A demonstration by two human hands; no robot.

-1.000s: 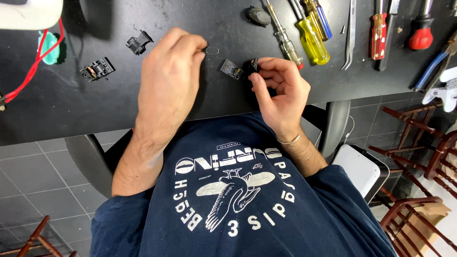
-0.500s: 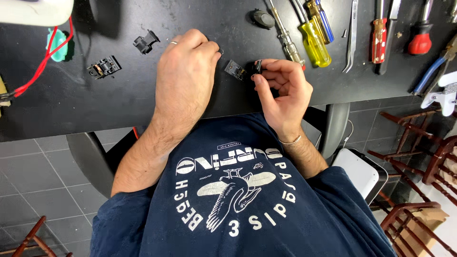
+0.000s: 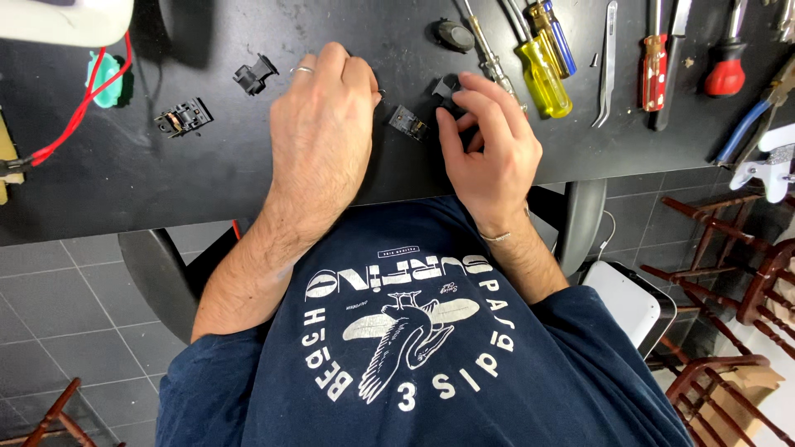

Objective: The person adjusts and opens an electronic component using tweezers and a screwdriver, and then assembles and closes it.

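Note:
My left hand (image 3: 321,124), with a ring on one finger, lies palm down on the black table (image 3: 166,182). Its fingers are curled and its fingertips are hidden, close to a tiny metal ring (image 3: 381,93). My right hand (image 3: 490,145) pinches a small black plastic part (image 3: 448,85) between thumb and fingers, just above the tabletop. Between the two hands a small black component with brass contacts (image 3: 407,122) sits on the table, touched by neither hand.
Two more black parts (image 3: 253,74) (image 3: 182,117) lie left of my hands, near a red wire (image 3: 79,116) and a green piece (image 3: 103,79). Screwdrivers (image 3: 542,79), tweezers (image 3: 607,62) and blue-handled pliers (image 3: 745,128) line the far right. Wooden chairs (image 3: 729,248) stand beside the table.
My right hand has carried the small black part a little farther onto the table. My left hand has shifted slightly right and away from me. The brass-contact component has not moved.

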